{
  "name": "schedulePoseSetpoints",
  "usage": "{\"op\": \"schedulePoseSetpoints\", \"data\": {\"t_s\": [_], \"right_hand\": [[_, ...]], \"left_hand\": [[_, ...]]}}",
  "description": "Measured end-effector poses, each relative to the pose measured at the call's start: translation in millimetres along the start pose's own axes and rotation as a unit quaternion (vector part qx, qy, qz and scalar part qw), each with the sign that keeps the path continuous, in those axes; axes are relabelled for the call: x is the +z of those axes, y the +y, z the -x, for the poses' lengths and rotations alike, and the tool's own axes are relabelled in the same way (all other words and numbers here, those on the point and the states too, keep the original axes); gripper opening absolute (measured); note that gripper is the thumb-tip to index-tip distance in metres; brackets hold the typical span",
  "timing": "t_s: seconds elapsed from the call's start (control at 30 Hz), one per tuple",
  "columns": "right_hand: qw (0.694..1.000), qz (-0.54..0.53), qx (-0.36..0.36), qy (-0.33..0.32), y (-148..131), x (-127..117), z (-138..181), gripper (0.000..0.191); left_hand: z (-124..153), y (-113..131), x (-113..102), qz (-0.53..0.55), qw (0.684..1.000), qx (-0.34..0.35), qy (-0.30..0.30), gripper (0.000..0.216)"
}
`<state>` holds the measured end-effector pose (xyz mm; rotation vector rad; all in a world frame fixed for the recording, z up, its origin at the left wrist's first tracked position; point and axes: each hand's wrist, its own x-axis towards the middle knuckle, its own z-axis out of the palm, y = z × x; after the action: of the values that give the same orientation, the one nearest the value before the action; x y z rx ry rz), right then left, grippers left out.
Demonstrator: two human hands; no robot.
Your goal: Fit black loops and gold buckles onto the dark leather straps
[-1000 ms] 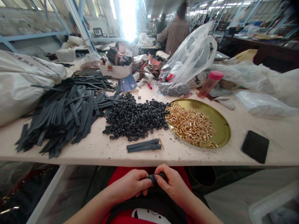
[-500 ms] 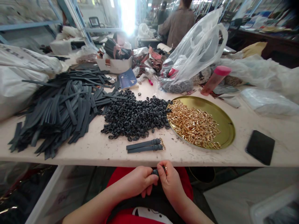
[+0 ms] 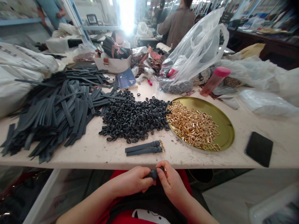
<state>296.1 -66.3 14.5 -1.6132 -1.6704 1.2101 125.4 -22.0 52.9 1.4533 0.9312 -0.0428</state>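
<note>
Both grips are closed on one dark strap (image 3: 153,174), held over the lap below the counter (image 3: 93,152) edge: the left hand (image 3: 133,182) pinches the band and the right hand (image 3: 173,183) works its gold buckle (image 3: 165,170). I judge buckle fitting to be the step in hand; the next move calls for steady alignment. Two buckled straps (image 3: 143,148) lie just beyond.

A black phone (image 3: 258,148), pink-capped bottle (image 3: 215,80), clear plastic bag (image 3: 198,46) and blue booklet (image 3: 126,78) sit on the table (image 3: 93,152).

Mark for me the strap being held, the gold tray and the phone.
strap (image 3: 154,173), head view, its exposed dark middle
tray (image 3: 224,123), head view, bare floor near the right rim
phone (image 3: 258,148), head view, centre of its black face
</note>
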Motion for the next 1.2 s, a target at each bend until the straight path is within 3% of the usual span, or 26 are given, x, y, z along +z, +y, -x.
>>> {"op": "schedulePoseSetpoints", "data": {"t_s": [0.2,0.37,0.47,0.63,0.7,0.8,0.9,0.97,1.13,1.2], "right_hand": [[0.999,0.044,-0.005,0.031,2.7,8.1,2.1,0.022],[0.998,0.026,0.007,0.049,0.0,7.4,5.8,0.022],[0.999,0.009,0.001,0.045,-1.8,8.5,6.7,0.022],[0.99,0.093,-0.034,0.105,-1.9,13.7,7.5,0.023],[0.993,0.09,-0.021,0.079,-4.4,10.8,7.7,0.021],[0.999,0.036,-0.008,-0.021,-11.4,-1.8,9.0,0.013],[0.996,0.003,-0.006,-0.094,-17.9,-14.8,10.6,0.017],[0.994,0.002,-0.002,-0.108,-19.5,-17.4,10.1,0.016],[0.996,0.049,-0.017,-0.067,-16.4,-8.9,3.2,0.013],[0.996,0.025,-0.017,-0.086,-15.6,-8.3,0.2,0.01]], "left_hand": [[-5.1,-4.6,9.4,-0.012,0.997,-0.063,0.039,0.022],[2.7,0.8,10.3,-0.039,0.999,-0.008,0.028,0.021],[7.9,5.1,11.4,0.029,0.999,-0.036,-0.006,0.021],[10.4,8.5,14.5,0.151,0.986,-0.044,-0.048,0.018],[10.3,7.0,15.0,0.176,0.981,-0.06,-0.048,0.016],[11.0,3.1,13.9,0.197,0.975,-0.075,-0.064,0.018],[11.0,0.6,11.8,0.207,0.972,-0.066,-0.085,0.018],[9.0,-0.1,11.2,0.204,0.973,-0.058,-0.087,0.017],[3.6,-1.1,8.2,0.145,0.986,-0.066,-0.05,0.02],[5.9,0.5,3.2,0.105,0.992,-0.054,-0.055,0.023]]}}
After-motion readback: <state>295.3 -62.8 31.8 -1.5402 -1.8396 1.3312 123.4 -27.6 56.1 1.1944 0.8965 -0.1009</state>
